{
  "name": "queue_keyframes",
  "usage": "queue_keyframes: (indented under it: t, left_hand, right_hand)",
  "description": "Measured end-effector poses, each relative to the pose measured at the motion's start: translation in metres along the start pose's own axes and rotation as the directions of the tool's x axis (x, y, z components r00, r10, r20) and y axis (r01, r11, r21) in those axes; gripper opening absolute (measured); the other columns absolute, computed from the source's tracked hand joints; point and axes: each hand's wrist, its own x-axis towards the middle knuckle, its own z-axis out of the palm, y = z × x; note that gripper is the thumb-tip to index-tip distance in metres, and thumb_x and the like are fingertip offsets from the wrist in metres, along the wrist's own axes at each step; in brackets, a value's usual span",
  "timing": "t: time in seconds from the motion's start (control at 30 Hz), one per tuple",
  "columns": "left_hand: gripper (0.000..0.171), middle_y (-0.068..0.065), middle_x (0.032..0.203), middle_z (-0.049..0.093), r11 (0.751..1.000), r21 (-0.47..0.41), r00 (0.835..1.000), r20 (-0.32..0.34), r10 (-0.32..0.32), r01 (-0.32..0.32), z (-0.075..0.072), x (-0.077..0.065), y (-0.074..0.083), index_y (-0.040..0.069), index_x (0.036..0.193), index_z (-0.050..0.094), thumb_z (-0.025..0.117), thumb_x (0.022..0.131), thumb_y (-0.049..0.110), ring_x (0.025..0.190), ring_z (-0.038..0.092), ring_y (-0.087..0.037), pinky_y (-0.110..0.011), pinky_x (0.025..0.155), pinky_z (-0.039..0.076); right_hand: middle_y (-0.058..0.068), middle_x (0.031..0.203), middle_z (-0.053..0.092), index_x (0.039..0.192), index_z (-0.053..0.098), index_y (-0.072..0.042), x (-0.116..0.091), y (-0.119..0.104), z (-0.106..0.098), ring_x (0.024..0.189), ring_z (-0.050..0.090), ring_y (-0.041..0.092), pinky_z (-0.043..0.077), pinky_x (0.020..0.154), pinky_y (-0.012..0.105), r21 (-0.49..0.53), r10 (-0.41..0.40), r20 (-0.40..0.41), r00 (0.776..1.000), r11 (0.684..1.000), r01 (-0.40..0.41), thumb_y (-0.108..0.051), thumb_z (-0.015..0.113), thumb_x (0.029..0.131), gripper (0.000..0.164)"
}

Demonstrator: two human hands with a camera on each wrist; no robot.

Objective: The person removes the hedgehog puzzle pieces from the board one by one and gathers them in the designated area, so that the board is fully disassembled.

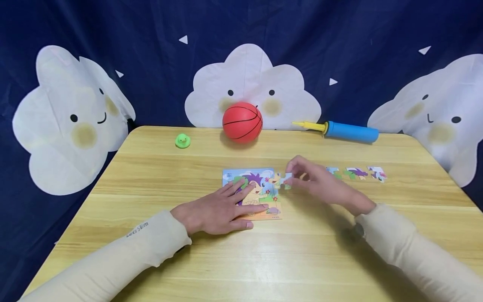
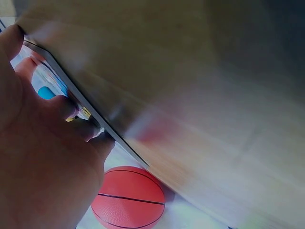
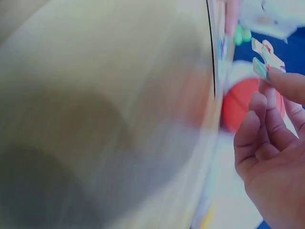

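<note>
A flat jigsaw puzzle (image 1: 269, 205) with a purple-haired cartoon figure lies mid-table. My left hand (image 1: 220, 207) rests on its left part, fingers spread and straight, hiding some of the picture. Just off the board's upper right edge, my right hand (image 1: 320, 182) pinches a puzzle piece (image 1: 283, 180) between thumb and fingers. In the right wrist view the same puzzle piece (image 3: 267, 59) stands raised at the fingertips, clear of the tabletop. The left wrist view shows the left hand (image 2: 47, 143) against the board's edge.
Right of the right hand lie loose puzzle pieces (image 1: 356, 173) in a row. Along the table's back edge are a green rubber duck (image 1: 183, 141), a red ball (image 1: 242, 122) and a blue pump (image 1: 351, 132) with a yellow nozzle. Behind hangs a dark blue cloud-patterned curtain (image 1: 158, 50).
</note>
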Motion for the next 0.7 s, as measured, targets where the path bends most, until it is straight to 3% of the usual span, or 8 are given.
queue_keyframes:
  t: [0.17, 0.27, 0.53, 0.7]
  left_hand:
    - [0.057, -0.006, 0.186, -0.001, 1.000, -0.002, 1.000, -0.010, 0.005, -0.005, 0.000, 0.000, 0.001, 0.046, 0.170, 0.032, 0.044, 0.115, 0.055, 0.172, -0.010, -0.034, -0.056, 0.140, 0.005]
    - [0.057, -0.006, 0.186, -0.002, 1.000, -0.005, 1.000, -0.009, -0.001, 0.001, 0.000, -0.001, 0.000, 0.046, 0.170, 0.032, 0.044, 0.115, 0.056, 0.172, -0.010, -0.034, -0.056, 0.140, 0.005]
    - [0.056, -0.009, 0.186, 0.002, 1.000, -0.001, 0.999, -0.032, 0.026, -0.026, 0.001, -0.003, -0.001, 0.043, 0.170, 0.036, 0.045, 0.116, 0.053, 0.172, -0.007, -0.036, -0.059, 0.139, 0.008]
    - [0.056, -0.009, 0.186, 0.002, 1.000, -0.002, 0.999, -0.024, 0.026, -0.026, 0.000, -0.001, 0.000, 0.043, 0.170, 0.036, 0.045, 0.116, 0.053, 0.172, -0.007, -0.035, -0.058, 0.139, 0.007]
  right_hand:
    - [0.007, 0.112, 0.070, 0.123, 0.062, -0.009, -0.027, 0.017, -0.032, 0.102, 0.065, 0.020, 0.056, 0.086, 0.024, 0.036, 0.005, -0.080, 0.997, 0.999, -0.002, -0.008, 0.069, 0.107, 0.017]
    - [0.003, 0.107, 0.071, 0.123, 0.063, -0.006, -0.044, 0.030, -0.048, 0.096, 0.067, 0.012, 0.055, 0.081, 0.018, 0.017, -0.004, -0.148, 0.989, 1.000, 0.006, -0.003, 0.069, 0.106, 0.018]
    - [-0.010, 0.105, 0.074, 0.129, 0.062, -0.007, -0.088, 0.067, -0.086, 0.095, 0.070, 0.001, 0.054, 0.081, 0.011, 0.003, 0.121, -0.241, 0.963, 0.992, -0.124, -0.011, 0.067, 0.109, 0.021]
    - [-0.011, 0.107, 0.075, 0.134, 0.061, -0.008, -0.116, 0.089, -0.107, 0.098, 0.068, 0.001, 0.052, 0.081, 0.011, 0.028, 0.185, -0.258, 0.948, 0.983, -0.184, -0.014, 0.065, 0.111, 0.024]
